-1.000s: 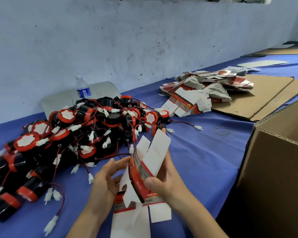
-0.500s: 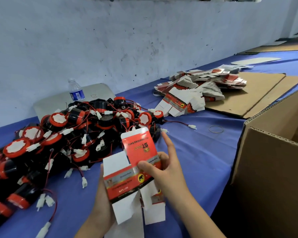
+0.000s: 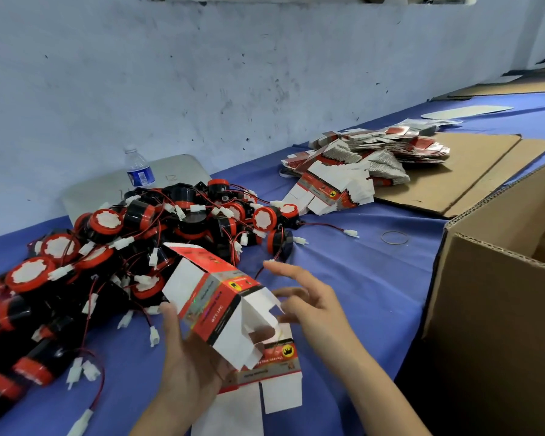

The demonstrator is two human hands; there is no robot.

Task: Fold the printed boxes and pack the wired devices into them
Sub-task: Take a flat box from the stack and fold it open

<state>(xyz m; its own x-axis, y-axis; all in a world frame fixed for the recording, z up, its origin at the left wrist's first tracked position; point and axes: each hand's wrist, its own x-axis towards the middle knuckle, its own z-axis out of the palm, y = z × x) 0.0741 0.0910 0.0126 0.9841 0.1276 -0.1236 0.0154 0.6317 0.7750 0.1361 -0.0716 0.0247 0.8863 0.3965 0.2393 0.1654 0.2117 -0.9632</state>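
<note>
Box: your left hand (image 3: pixel 189 357) cradles a half-opened red-and-white printed box (image 3: pixel 216 297), flaps loose.
Right hand (image 3: pixel 309 305): fingers spread, grip released since earlier.
Change: box now tilted sideways.

Device pile (image 3: pixel 132 247) left, carton (image 3: pixel 491 309) right.

Wired devices (image 3: pixel 158 247) heaped on the desk (image 3: pixel 359 278), left of centre. Water bottle (image 3: pixel 138 169) behind the heap, against the wall (image 3: pixel 202 73). Stack of flat boxes (image 3: pixel 359 162) behind and to the right, partly on cardboard sheets (image 3: pixel 469 171). Rubber band (image 3: pixel 394 237) on the desk between the heap and the open carton (image 3: pixel 501 309), which stands at right. Part-opened box (image 3: pixel 221 306) near front centre, left hand (image 3: pixel 189 357) under it, right hand (image 3: pixel 309 297) beside it on the right. Another flat box (image 3: pixel 277 372) below.
</note>
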